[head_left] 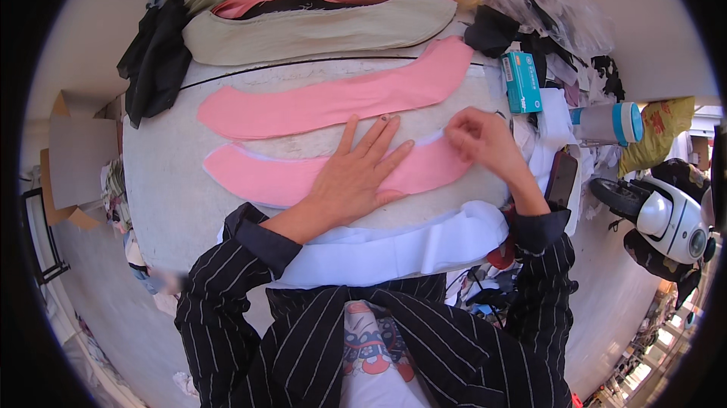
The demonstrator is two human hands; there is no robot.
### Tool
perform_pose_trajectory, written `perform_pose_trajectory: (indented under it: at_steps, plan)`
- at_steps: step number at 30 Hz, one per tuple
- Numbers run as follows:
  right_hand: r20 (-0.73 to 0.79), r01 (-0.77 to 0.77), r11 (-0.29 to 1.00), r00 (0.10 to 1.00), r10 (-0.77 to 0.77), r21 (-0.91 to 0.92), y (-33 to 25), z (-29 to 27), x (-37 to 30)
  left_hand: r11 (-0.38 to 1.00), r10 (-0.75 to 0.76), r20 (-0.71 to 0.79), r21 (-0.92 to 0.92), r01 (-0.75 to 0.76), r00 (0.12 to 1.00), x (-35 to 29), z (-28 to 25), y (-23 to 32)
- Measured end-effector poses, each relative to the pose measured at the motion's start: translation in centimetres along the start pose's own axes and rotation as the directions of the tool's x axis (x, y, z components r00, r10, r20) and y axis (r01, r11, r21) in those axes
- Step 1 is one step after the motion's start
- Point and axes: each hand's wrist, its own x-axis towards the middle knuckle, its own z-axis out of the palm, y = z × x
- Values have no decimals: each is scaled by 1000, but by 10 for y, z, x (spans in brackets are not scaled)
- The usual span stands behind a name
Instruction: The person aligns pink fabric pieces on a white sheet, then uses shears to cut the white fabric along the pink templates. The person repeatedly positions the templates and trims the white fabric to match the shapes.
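Note:
A curved pink fabric piece (265,173) lies across the table, with a thin white layer showing along its edges. My left hand (356,169) rests flat on its middle, fingers spread. At the right end of the same piece, the fingers of my right hand (477,143) are pinched together on its upper edge; my fingertips partly hide the fabric there. Farther away lies a stack of similar curved pink pieces (333,105). Between my body and the pink piece, white fabric pieces (401,249) lie along the table's near edge, partly under my left forearm.
Stacked grey-green, pink and black pieces (318,33) fill the far side of the table (166,181). A teal box (522,82), a lidded clear container (606,122), a phone (561,178) and scraps crowd the right. Beyond stands a white scooter (670,218); cardboard boxes (72,158) are at left.

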Motion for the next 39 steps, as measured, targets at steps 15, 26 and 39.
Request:
perform_pose_trajectory:
  at_steps: [15,26,39]
  plan:
    - [-315,112,991,946,-82,77,-39,-47,-47,930,-113,-136,-363,57,984,-21,-29,-3]
    - [-103,110,897,980,-169,-428,-46,-1,-126,971,-140,-203,-219,94,969,-157,-60,9]
    - [-158,-102,916,987,43,-388,3,-15,-143,989,-92,46,-112,96,995,-181,-22,25]
